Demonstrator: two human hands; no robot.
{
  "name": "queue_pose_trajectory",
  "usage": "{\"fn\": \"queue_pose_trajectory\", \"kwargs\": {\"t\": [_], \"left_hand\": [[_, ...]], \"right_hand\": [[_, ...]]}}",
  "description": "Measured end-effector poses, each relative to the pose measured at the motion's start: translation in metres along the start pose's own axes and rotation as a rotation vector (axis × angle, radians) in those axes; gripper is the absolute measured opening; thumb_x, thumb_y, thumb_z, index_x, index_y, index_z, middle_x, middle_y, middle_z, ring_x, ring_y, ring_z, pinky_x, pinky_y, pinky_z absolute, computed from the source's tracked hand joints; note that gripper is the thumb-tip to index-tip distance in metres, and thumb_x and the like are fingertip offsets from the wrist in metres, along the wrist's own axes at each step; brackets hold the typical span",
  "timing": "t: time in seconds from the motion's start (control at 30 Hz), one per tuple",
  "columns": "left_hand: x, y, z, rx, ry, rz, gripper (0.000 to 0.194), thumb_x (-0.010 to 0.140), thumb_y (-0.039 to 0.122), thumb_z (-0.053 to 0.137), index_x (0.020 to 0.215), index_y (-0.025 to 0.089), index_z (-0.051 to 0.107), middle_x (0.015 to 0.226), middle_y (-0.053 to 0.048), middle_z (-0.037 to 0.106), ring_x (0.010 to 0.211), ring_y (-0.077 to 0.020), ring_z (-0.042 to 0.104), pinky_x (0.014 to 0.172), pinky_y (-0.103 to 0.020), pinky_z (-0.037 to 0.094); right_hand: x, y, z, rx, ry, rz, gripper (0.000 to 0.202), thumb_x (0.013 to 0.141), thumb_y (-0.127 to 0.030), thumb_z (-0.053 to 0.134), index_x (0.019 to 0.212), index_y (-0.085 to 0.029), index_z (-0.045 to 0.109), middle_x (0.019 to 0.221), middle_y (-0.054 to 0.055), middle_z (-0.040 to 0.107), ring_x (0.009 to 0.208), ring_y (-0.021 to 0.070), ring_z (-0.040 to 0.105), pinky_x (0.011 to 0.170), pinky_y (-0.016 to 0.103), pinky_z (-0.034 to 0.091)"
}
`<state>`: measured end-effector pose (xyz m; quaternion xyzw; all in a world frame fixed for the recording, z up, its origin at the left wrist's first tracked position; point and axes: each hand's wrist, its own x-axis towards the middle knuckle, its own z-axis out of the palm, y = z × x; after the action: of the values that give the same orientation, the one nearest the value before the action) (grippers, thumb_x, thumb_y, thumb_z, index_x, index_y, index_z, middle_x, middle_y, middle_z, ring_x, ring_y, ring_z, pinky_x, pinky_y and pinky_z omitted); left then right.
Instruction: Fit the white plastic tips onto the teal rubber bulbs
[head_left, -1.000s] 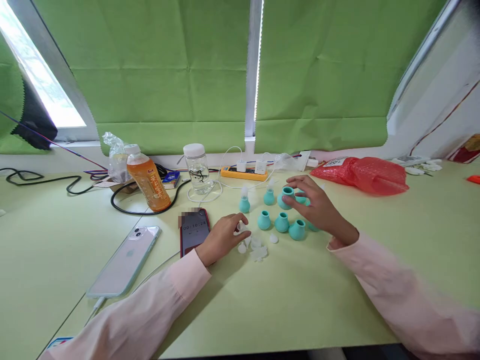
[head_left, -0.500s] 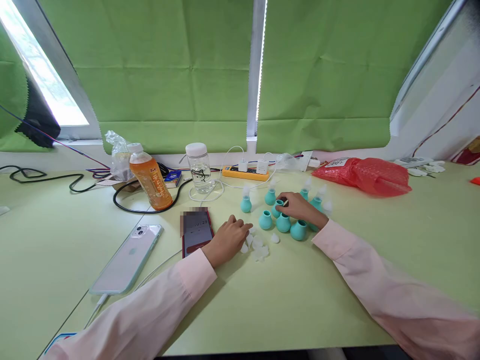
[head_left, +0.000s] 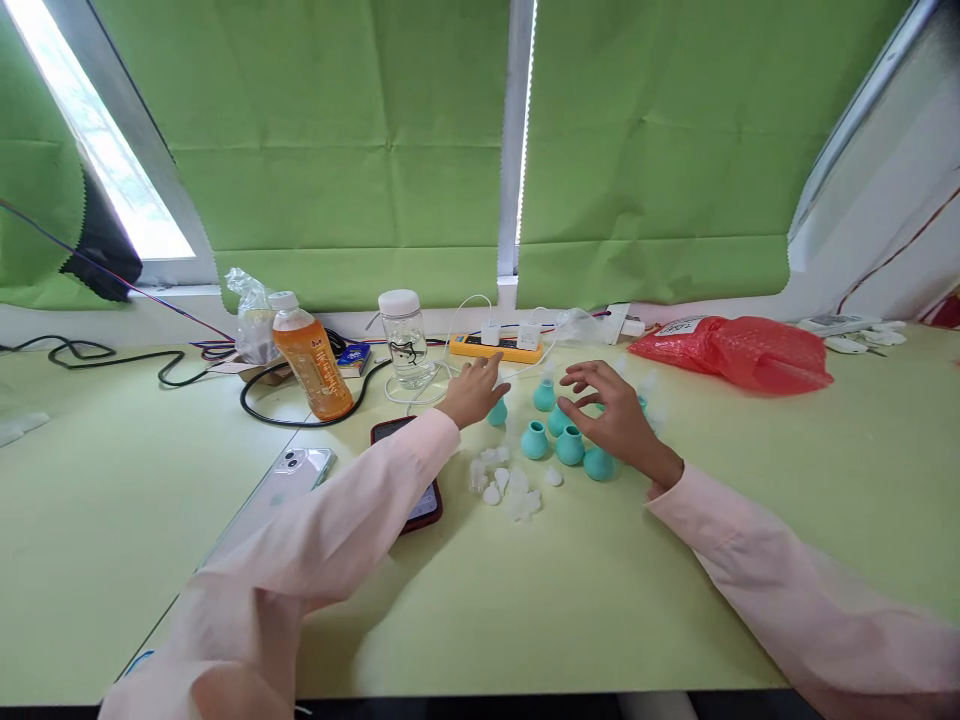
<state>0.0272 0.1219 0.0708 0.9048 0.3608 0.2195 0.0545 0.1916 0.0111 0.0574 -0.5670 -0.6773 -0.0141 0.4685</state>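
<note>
- Black cable point(head_left: 116, 353) trails along the far edge of the pale green table point(head_left: 600, 610), toward the left.
- Pale phone point(head_left: 274, 490) lies nearer the front edge, partly hidden by a pink sleeve point(head_left: 337, 530).
- Orange drink bottle point(head_left: 315, 360) stands toward the far edge, with a lidded clear jar point(head_left: 405, 340) to its right.
- Dark phone point(head_left: 424, 505) lies in front of the jar, crossed by the same sleeve.
- Left hand point(head_left: 474, 390) has its fingers spread, with the leftmost turquoise pot point(head_left: 497, 412) right under the fingertips; whether they touch it or grasp its top cannot be told.
- Translucent pieces point(head_left: 517, 490) lie loose between the hands, on the front-edge side of the pots; one drop-shaped piece point(head_left: 553, 477) sits a little apart, to the right.
- Turquoise pots point(head_left: 535, 441) cluster right of those, mid-table; several show open mouths, and a rear one point(head_left: 544, 396) carries a translucent top.
- Right hand point(head_left: 611, 415) hovers over the cluster's right side, thumb and fingers curved apart, gripping nothing visible; one pot point(head_left: 559, 420) stands just left of the thumb, others partly behind the hand.
- Red bubble-wrap bag point(head_left: 735, 352) rests by the far edge, right of everything above.
</note>
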Motion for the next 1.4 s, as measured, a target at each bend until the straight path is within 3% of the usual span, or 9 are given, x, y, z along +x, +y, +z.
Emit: {"fn": "queue_pose_trajectory", "kwargs": {"t": [0.13, 0.27, 0.33, 0.43, 0.53, 0.67, 1.0, 1.23, 1.4], "left_hand": [[0.006, -0.006, 0.004, -0.094, 0.011, -0.006, 0.019, 0.077, 0.022, 0.046, 0.093, 0.015, 0.052, 0.072, -0.005, 0.059, 0.070, -0.0180, 0.056, 0.062, -0.028, 0.043], [-0.014, 0.009, -0.021, -0.219, 0.160, -0.035, 0.023, 0.082, 0.028, 0.036, 0.100, 0.015, 0.045, 0.069, -0.001, 0.059, 0.063, -0.0120, 0.056, 0.062, -0.025, 0.045], [-0.030, 0.023, -0.036, -0.499, 0.274, -0.044, 0.027, 0.078, 0.034, 0.046, 0.097, 0.015, 0.047, 0.064, 0.000, 0.058, 0.058, -0.0114, 0.056, 0.058, -0.024, 0.046], [-0.055, 0.046, -0.050, -0.867, 0.105, -0.037, 0.032, 0.071, 0.037, 0.055, 0.092, 0.013, 0.052, 0.062, -0.002, 0.059, 0.052, -0.0117, 0.057, 0.053, -0.023, 0.047], [-0.072, 0.060, -0.049, -1.028, -0.092, -0.026, 0.028, 0.070, 0.035, 0.057, 0.084, 0.011, 0.058, 0.070, -0.004, 0.061, 0.058, -0.0127, 0.058, 0.057, -0.024, 0.049], [-0.077, 0.060, -0.036, -0.876, -0.079, 0.031, 0.025, 0.076, 0.033, 0.048, 0.077, 0.011, 0.060, 0.068, -0.002, 0.060, 0.064, -0.0121, 0.054, 0.060, -0.021, 0.046], [-0.066, 0.032, -0.017, -0.520, 0.232, 0.170, 0.022, 0.073, 0.028, 0.054, 0.085, 0.012, 0.064, 0.072, -0.005, 0.063, 0.062, -0.0118, 0.055, 0.061, -0.022, 0.045], [-0.057, 0.001, 0.010, -0.132, -0.126, 0.181, 0.022, 0.074, 0.030, 0.054, 0.090, 0.018, 0.064, 0.078, -0.007, 0.063, 0.078, -0.0187, 0.053, 0.068, -0.029, 0.044], [-0.062, 0.003, 0.017, -0.121, -0.097, 0.233, 0.033, 0.076, 0.027, 0.052, 0.107, 0.017, 0.054, 0.090, -0.009, 0.060, 0.084, -0.0202, 0.049, 0.073, -0.033, 0.043]], "right_hand": [[-0.008, -0.011, 0.000, 0.053, 0.038, -0.021, 0.019, 0.071, -0.023, 0.053, 0.089, -0.020, 0.053, 0.101, 0.006, 0.045, 0.073, 0.0143, 0.050, 0.058, 0.031, 0.051], [-0.015, -0.020, -0.001, 0.147, 0.144, -0.069, 0.029, 0.069, -0.025, 0.057, 0.096, -0.022, 0.049, 0.105, 0.007, 0.044, 0.082, 0.0170, 0.050, 0.065, 0.034, 0.051], [-0.022, -0.028, -0.002, 0.215, 0.153, -0.093, 0.040, 0.067, -0.026, 0.060, 0.103, -0.023, 0.044, 0.111, 0.008, 0.042, 0.091, 0.0191, 0.048, 0.071, 0.037, 0.050], [-0.035, -0.040, -0.002, 0.328, 0.049, -0.073, 0.055, 0.064, -0.029, 0.063, 0.113, -0.024, 0.037, 0.116, 0.009, 0.042, 0.099, 0.0213, 0.046, 0.079, 0.039, 0.045], [-0.050, -0.050, 0.000, 0.470, -0.187, 0.092, 0.050, 0.073, -0.033, 0.055, 0.116, -0.024, 0.033, 0.095, 0.007, 0.055, 0.086, 0.0187, 0.053, 0.073, 0.035, 0.045], [-0.058, -0.052, 0.006, 0.565, -0.300, 0.301, 0.033, 0.081, -0.036, 0.042, 0.110, -0.022, 0.038, 0.063, -0.001, 0.053, 0.061, 0.0129, 0.052, 0.058, 0.026, 0.042], [-0.059, -0.043, 0.008, 0.441, -0.388, 0.453, 0.023, 0.076, -0.041, 0.048, 0.083, -0.019, 0.048, 0.057, -0.003, 0.051, 0.051, 0.0103, 0.045, 0.046, 0.022, 0.035], [-0.062, -0.033, 0.019, 0.963, -0.395, 0.647, 0.028, 0.074, -0.043, 0.050, 0.083, -0.017, 0.046, 0.072, 0.002, 0.055, 0.046, 0.0102, 0.050, 0.043, 0.026, 0.041], [-0.066, -0.039, 0.021, 1.092, -0.398, 0.721, 0.025, 0.077, -0.042, 0.047, 0.079, -0.017, 0.045, 0.066, 0.001, 0.055, 0.048, 0.0102, 0.051, 0.045, 0.025, 0.040]]}}
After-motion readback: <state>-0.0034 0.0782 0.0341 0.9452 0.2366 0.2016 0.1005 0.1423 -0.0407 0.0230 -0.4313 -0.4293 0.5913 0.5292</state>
